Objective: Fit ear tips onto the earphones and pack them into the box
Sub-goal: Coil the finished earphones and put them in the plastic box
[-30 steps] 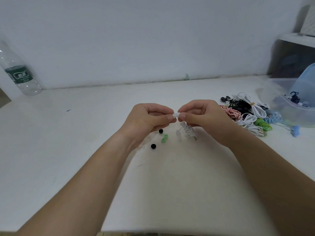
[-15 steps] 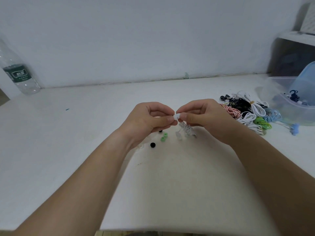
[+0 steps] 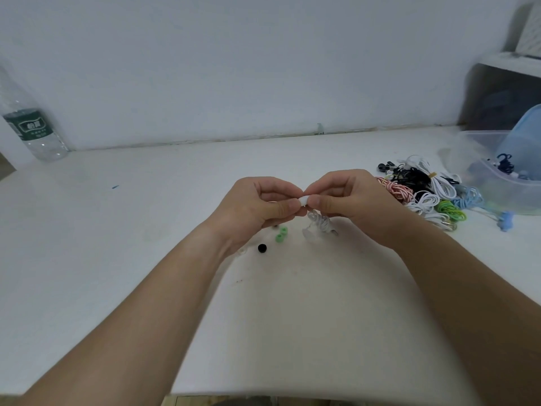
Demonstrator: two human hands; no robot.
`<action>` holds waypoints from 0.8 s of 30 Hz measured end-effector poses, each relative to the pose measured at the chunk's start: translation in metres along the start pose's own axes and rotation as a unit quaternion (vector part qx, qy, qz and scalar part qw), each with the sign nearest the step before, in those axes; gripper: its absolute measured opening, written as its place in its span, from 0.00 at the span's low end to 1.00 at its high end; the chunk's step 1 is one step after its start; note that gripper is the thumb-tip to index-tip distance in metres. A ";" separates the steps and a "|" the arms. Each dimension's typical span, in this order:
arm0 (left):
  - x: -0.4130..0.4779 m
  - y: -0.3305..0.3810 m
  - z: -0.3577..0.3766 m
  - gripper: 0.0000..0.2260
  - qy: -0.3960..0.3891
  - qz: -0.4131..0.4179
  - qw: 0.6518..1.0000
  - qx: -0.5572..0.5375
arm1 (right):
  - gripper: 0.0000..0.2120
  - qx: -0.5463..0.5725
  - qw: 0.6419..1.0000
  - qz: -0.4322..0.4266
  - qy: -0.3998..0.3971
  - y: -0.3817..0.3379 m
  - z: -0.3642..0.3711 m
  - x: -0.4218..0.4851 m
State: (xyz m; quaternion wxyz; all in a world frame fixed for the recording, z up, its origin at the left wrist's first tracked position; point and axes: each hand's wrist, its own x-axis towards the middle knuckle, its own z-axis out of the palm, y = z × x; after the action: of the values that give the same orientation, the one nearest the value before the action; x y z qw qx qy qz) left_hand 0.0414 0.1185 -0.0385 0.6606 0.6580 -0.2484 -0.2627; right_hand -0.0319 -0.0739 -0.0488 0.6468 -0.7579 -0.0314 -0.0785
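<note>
My left hand (image 3: 260, 208) and my right hand (image 3: 348, 197) meet above the middle of the white table (image 3: 117, 259). Between their fingertips they pinch a small white earbud with its ear tip (image 3: 305, 199). A bundled white earphone cable (image 3: 320, 224) hangs from my right hand down to the table. Two green ear tips (image 3: 281, 234) and a black ear tip (image 3: 262, 248) lie on the table just below my left hand. A clear plastic box (image 3: 503, 183) with a few earphones inside stands at the right edge.
A pile of coiled earphones (image 3: 424, 194) in white, black, pink, green and blue lies between my right hand and the box. A plastic water bottle (image 3: 30, 127) stands at the far left against the wall. A dark shelf unit (image 3: 503, 92) is at the far right.
Both hands have stayed together, pinching the white earbud, with only small finger movements. The view has shifted slightly.
</note>
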 end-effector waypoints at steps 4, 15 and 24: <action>0.001 0.001 -0.001 0.07 -0.004 0.002 1.000 -0.017 | 0.09 0.016 1.000 0.012 -0.003 -0.001 -0.001 -0.001; 0.001 0.000 0.001 0.06 0.007 0.013 1.000 -0.006 | 0.10 0.005 1.000 0.002 0.005 -0.002 -0.001 0.000; 0.000 0.001 0.000 0.07 -0.012 0.022 0.999 -0.030 | 0.08 0.012 1.000 0.016 -0.006 -0.003 -0.003 0.000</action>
State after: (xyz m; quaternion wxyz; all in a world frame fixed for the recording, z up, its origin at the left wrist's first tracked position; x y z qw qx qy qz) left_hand 0.0416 0.1187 -0.0370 0.6824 0.6293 -0.2627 -0.2632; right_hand -0.0329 -0.0767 -0.0457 0.6568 -0.7511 -0.0239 -0.0629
